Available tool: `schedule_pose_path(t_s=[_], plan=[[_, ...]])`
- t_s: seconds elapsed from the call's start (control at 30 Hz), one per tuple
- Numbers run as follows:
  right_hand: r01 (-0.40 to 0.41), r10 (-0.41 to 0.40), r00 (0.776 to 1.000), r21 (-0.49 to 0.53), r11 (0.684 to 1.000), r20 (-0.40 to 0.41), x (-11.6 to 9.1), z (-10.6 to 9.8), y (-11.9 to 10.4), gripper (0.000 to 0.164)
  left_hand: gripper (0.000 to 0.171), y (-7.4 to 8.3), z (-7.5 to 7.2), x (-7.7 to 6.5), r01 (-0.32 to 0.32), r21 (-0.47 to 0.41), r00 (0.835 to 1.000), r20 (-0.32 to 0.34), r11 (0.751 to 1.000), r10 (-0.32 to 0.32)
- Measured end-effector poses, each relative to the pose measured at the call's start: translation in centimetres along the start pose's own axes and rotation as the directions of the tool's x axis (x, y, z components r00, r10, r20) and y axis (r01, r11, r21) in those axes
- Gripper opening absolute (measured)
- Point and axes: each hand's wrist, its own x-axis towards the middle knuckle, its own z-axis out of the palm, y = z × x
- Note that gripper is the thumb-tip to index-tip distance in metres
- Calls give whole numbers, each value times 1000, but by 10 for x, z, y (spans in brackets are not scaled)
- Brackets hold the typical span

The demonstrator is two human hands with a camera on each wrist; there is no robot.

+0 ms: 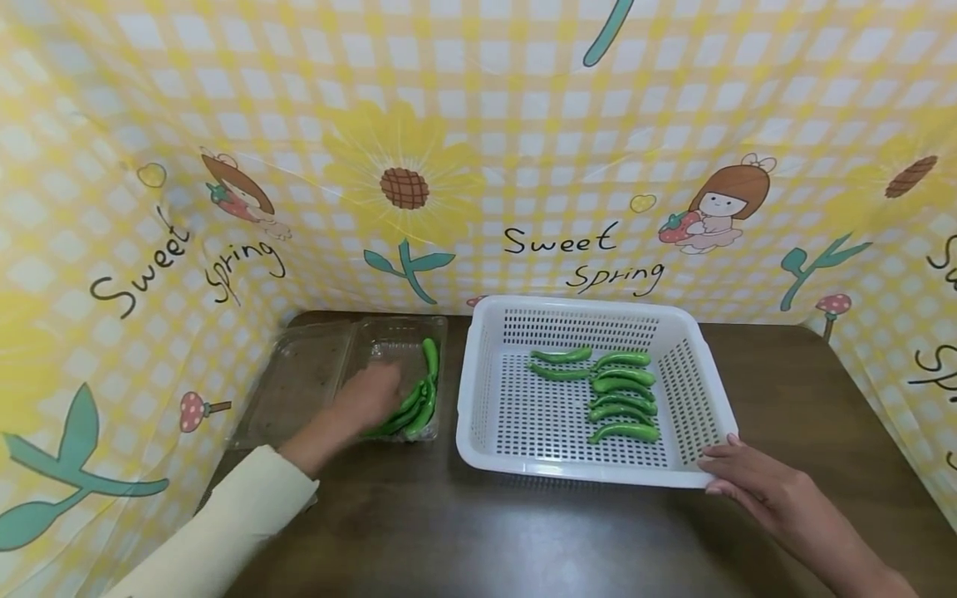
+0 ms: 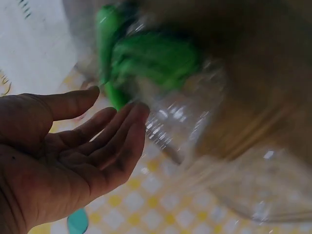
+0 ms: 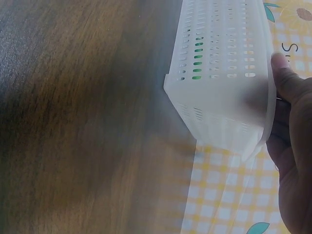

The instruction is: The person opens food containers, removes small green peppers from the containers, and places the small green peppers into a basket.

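Left hand (image 1: 366, 397): over the clear plastic box (image 1: 396, 329) at my left. Fingers loosely bent, thumb apart, nothing in their grasp; the wrist view has them just beside the green peppers (image 1: 429, 357) in that box, which lie bunched along its right side, some partly behind my hand. Wrist view blurred there; contact with a pepper, cannot tell. Box lid (image 1: 299, 386) lies open to the left.

Right hand (image 1: 758, 482): grasping the rim of the white plastic basket (image 1: 523, 467) at its near right corner, thumb on one side, fingers on the other. Basket stands right of the box, just apart from it. On its slotted floor, more green peppers (image 1: 624, 432): a column toward the right, two others beside its far end.

Both containers on a dark wood-grain surface (image 1: 449, 523). Yellow checked sheet (image 1: 553, 100) behind, printed "Sweet Spring". Cream sleeve (image 1: 247, 507) on my left arm.
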Motion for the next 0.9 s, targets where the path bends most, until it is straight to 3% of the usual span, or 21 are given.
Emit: schedule_pose_path(t_s=[0.2, 0.4, 0.63, 0.9], plan=[[8, -8, 1000, 10, 1000, -5, 1, 1, 1, 41, 10, -4, 21, 1, 21, 22, 1000, -16, 1000, -20], [13, -13, 1000, 25, 1000, -2, 2, 3, 0, 40, 16, -7, 29, 3, -7, 63, 999, -36, 998, 9], [4, -4, 1000, 10, 1000, 3, 2, 1, -2, 40, 26, -8, 26, 5, 43, -10, 999, -6, 999, -43], [-9, 9, 1000, 8, 1000, 12, 2, 0, -3, 46, 22, 2, 7, 11, 19, -29, 997, -71, 999, -21]])
